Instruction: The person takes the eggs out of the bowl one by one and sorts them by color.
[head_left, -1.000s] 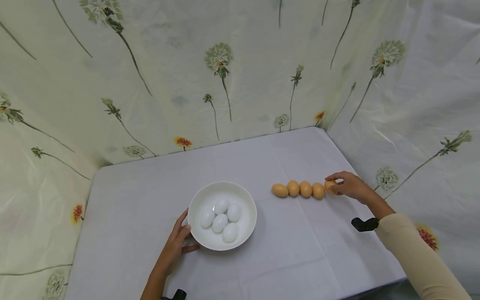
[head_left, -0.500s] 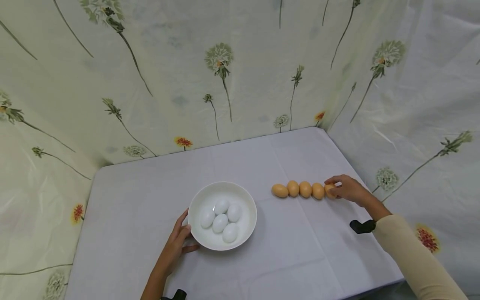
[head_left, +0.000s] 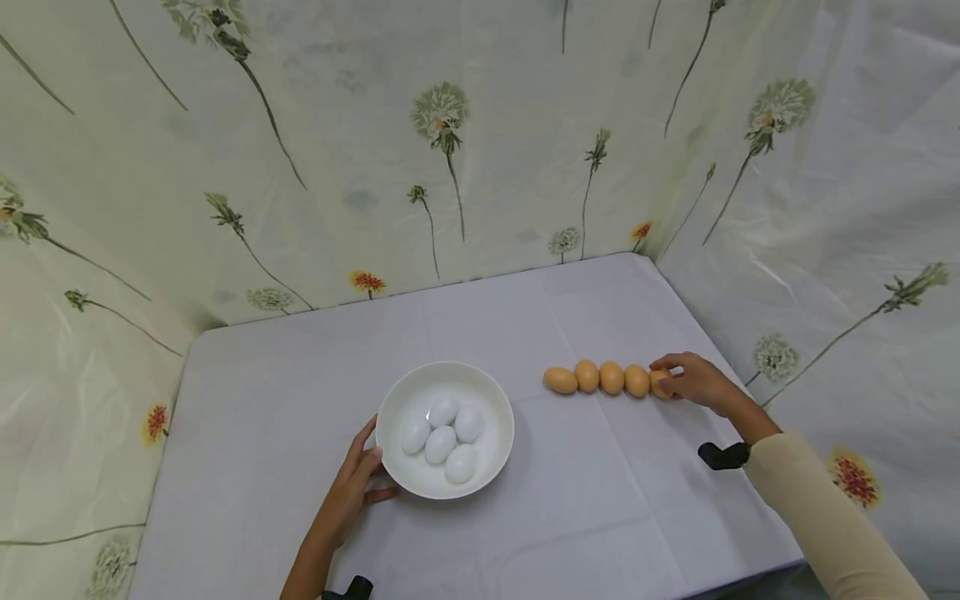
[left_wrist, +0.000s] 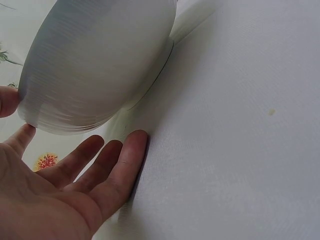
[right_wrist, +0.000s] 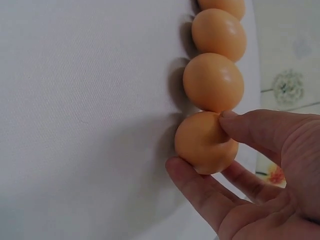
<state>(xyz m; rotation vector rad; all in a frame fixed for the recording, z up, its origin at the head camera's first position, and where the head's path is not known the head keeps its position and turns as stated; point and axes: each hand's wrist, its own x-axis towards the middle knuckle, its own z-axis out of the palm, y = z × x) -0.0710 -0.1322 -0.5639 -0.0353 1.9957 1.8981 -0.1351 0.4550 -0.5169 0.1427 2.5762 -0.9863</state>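
Right fingers (right_wrist: 199, 192) pinch the end egg (right_wrist: 201, 137) near the table edge (head_left: 680, 305), left fingers (left_wrist: 22, 140) the bowl rim (head_left: 511, 429), cloth (head_left: 558, 475) stretching between.

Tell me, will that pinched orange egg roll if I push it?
The pinched egg would probably roll if released, since its sides look round. Its smooth surface could be slippery for the right hand. Pushed toward the neighbouring egg, it might get blocked: they sit side by side.

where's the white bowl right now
In the head view, the white bowl sits on the table between the left hand, at its left rim, and the row of brown eggs to its right.
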